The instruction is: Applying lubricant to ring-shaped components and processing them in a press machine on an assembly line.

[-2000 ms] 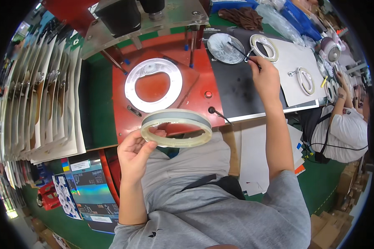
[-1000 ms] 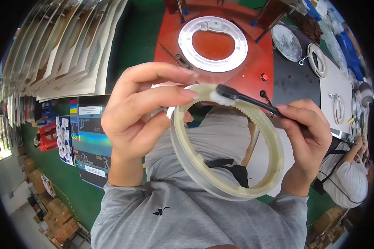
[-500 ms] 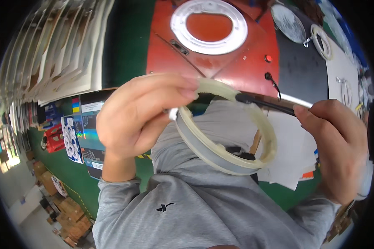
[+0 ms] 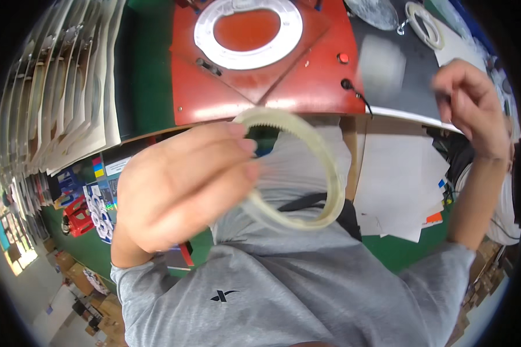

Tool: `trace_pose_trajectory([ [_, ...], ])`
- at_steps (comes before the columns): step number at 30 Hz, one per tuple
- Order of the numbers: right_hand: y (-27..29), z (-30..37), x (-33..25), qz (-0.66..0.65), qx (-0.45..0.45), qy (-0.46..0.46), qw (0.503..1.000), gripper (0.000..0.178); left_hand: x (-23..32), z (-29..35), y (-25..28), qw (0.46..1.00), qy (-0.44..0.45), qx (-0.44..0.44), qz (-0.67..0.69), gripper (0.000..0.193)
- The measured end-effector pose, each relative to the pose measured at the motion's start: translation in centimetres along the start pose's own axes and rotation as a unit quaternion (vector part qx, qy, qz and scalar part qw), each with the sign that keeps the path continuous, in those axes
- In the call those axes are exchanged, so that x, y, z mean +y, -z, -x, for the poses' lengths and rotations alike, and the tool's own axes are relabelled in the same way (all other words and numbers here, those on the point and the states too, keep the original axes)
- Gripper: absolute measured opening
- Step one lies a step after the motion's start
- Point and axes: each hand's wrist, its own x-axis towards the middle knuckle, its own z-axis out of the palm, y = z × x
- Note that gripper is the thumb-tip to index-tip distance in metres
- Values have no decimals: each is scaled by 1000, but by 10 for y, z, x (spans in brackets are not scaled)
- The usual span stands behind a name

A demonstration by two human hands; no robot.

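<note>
My left hand [image 4: 185,185] is closed around the left side of a pale, translucent plastic ring [image 4: 333,173] with fine teeth along part of its inner edge. The ring hangs tilted in front of my body, below the near edge of the red work surface. My right hand [image 4: 474,107] is at the right, above the dark mat near the table edge, away from the ring. Its fingers are curled together, slightly blurred, with something dark at the fingertips that I cannot make out. Left of it, over the dark mat, is a smeared whitish shape [image 4: 382,66] of unclear kind.
A white flat ring [image 4: 202,40] rests on the red machine top [image 4: 307,87], which has a red button [image 4: 343,58] and a black cable [image 4: 356,92]. Another pale ring [image 4: 425,26] lies at the far right. White sheets [image 4: 396,179] are below the table; racked panels [image 4: 58,87] stand left.
My right hand has moved up and away from the ring, and the black rod it held against the ring no longer shows. My left hand has turned the ring, still gripping it.
</note>
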Motion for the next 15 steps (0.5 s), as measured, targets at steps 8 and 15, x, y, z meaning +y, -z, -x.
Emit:
trace_pose_trajectory([
  [8, -9, -61, 144, 178, 471, 47, 863, 24, -2, 39, -1, 979, 169, 105, 46, 37],
  [15, -23, -78, 150, 429, 492, 98, 751, 22, -4, 42, 3, 946, 287, 126, 79, 36],
])
